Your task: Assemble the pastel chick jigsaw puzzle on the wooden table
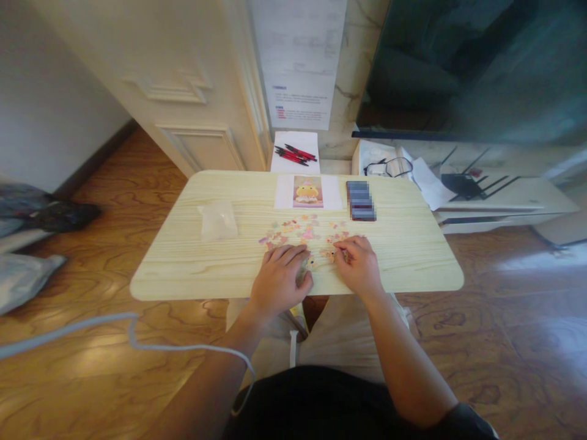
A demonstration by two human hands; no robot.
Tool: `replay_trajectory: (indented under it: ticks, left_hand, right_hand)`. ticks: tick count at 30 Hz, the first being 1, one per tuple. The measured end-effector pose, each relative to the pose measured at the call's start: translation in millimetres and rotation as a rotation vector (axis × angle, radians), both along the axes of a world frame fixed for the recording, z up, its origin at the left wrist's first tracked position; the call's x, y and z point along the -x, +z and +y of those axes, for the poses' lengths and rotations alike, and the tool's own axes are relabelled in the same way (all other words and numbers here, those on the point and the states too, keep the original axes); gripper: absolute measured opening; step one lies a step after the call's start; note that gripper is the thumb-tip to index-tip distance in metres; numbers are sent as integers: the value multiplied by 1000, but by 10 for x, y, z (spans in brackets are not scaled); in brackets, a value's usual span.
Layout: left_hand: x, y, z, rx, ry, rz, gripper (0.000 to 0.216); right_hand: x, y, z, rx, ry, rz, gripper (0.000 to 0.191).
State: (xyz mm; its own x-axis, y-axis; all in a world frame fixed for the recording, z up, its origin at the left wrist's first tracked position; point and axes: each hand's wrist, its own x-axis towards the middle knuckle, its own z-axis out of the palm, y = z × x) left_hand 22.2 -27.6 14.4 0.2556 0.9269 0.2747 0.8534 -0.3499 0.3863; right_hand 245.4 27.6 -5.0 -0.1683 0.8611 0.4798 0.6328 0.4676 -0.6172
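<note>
Small jigsaw puzzle pieces [308,234] in pink, orange and yellow lie scattered across the middle of the pale wooden table [174,260]. My left hand [280,274] rests palm down at the near side of them, fingers stretched and thumb apart, its fingertips beside some yellowish pieces [310,262]. To the right, my right hand [358,263] has its thumb and forefinger pinched together close to a small cluster of pieces [327,253]. Whatever is in that pinch is too small to make out. Beyond the pieces lies a sheet with a picture of a yellow figure [307,192].
A smartphone [361,200] lies at the table's far right, and a clear plastic bag [219,221] at the left. Red-and-black pens [295,154] rest on white paper behind the table. A pale cable [183,347] crosses my left forearm. Glasses [389,166] sit on the cabinet.
</note>
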Motion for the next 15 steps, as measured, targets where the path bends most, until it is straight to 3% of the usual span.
replay_trajectory:
  ticks: [7, 12, 15]
  left_hand:
    - [11, -40, -11, -49, 150, 3, 36]
    - [3, -3, 8, -11, 57, 53, 53]
    - [-5, -8, 16, 4, 38, 56, 52]
  right_hand:
    - [22, 19, -9, -26, 20, -33, 17]
    - [43, 51, -50, -24, 71, -95, 18]
    - [92, 115, -84, 10, 156, -206, 20]
